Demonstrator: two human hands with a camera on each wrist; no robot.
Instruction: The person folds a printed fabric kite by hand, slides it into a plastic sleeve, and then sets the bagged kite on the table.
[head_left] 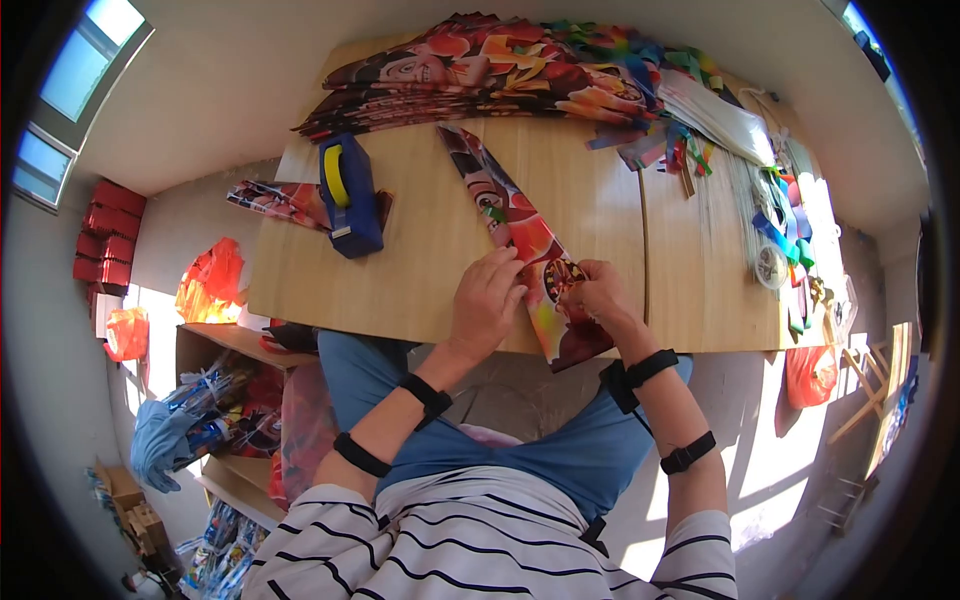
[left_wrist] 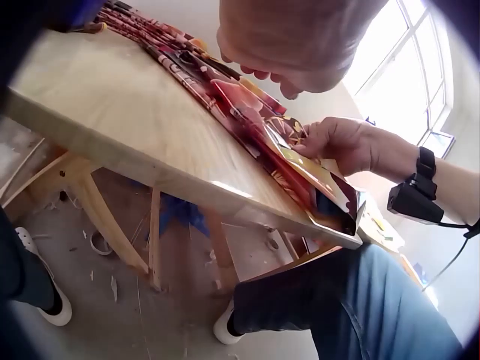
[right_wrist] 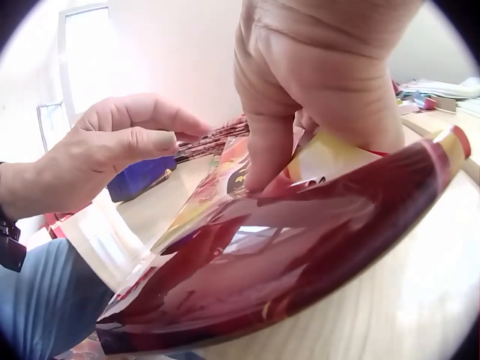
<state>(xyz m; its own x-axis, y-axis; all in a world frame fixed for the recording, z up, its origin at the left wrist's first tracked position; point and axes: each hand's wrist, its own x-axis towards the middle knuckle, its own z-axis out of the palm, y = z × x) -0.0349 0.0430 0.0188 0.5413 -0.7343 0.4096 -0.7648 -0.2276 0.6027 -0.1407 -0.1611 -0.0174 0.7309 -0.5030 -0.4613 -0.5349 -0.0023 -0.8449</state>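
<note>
A long, folded glossy printed sheet in red, yellow and dark colours lies slantwise on the wooden table, its near end reaching the front edge. My right hand pinches the sheet's right side near that end, thumb and fingers at a fold in the right wrist view. Over the opposite side is my left hand, its fingers loosely extended; the right wrist view shows this hand with nothing between thumb and fingers. Part of the dark red near end bulges up toward the right wrist camera.
A blue tape dispenser with a yellow roll stands at the left, on another printed piece. Stacked printed sheets line the table's back. Coloured ribbons and clear strips lie right. Below left is a box of wrapped items.
</note>
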